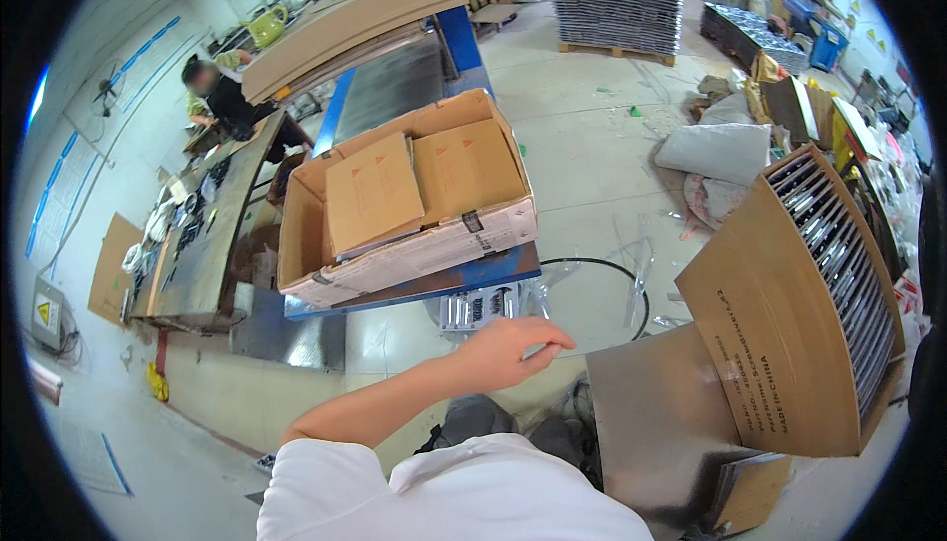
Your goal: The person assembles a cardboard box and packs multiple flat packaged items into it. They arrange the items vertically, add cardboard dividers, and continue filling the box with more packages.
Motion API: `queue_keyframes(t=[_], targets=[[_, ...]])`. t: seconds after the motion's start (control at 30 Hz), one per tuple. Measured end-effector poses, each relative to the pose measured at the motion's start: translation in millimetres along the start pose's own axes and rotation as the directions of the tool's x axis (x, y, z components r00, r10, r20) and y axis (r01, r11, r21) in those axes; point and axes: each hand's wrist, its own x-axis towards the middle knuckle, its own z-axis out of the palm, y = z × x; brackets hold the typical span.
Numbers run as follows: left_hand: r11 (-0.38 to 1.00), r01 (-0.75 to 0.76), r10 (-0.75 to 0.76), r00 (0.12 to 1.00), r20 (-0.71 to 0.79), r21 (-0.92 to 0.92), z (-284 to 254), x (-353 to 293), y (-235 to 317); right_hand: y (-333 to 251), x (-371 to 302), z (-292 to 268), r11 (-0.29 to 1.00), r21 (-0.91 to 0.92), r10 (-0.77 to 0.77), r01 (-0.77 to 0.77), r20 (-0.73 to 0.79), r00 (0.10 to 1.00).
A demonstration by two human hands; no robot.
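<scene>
My left hand [513, 352] reaches across in front of my body, above the floor. Its fingers are loosely bent, with a gap between them and the thumb, and nothing shows in it. My right hand is out of view. Beyond the left hand, an open cardboard box [434, 250] holds flat brown cartons [375, 191] and rests on a blue-edged table [414, 294]. To the right of the hand is a bare metal tabletop [656, 413]. On it stands a tall brown carton [764, 324], its open side showing stacked shiny metallic pieces [838, 265].
A tray of tools [480, 307] lies low beyond my hand, near a black hose [631, 285]. White sacks [715, 151] lie at right. A person [232, 102] sits by a workbench [212, 235] at left. Stacked sheets [619, 3] stand on a pallet far back.
</scene>
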Motion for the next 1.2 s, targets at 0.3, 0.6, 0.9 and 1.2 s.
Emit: queue_keyframes(t=[0.3,0.6,0.9,1.2], targets=[[0.921,0.262,-0.086,0.860,0.503,-0.289,65.1,-31.2,-105.6,80.8,-178.5,33.7,0.999,0.004,-0.032,0.032,0.026,0.999],[0.800,0.467,-0.135,0.751,0.647,-0.376,82.2,-89.1,-188.4,169.4,-333.1,109.4,0.998,-0.011,-0.061,0.063,0.107,0.992],[0.898,0.118,0.029,0.945,0.326,-0.423,-72.7,-158.2,-123.2,147.1,-356.1,144.0,0.922,-0.038,-0.288,0.385,0.596,0.749],[0.552,-0.290,-0.251,0.837,-0.487,-0.782,-248.5,-199.9,-147.3,34.1,-469.2,490.1,0.825,-0.093,-0.177,0.558,0.894,0.411]])
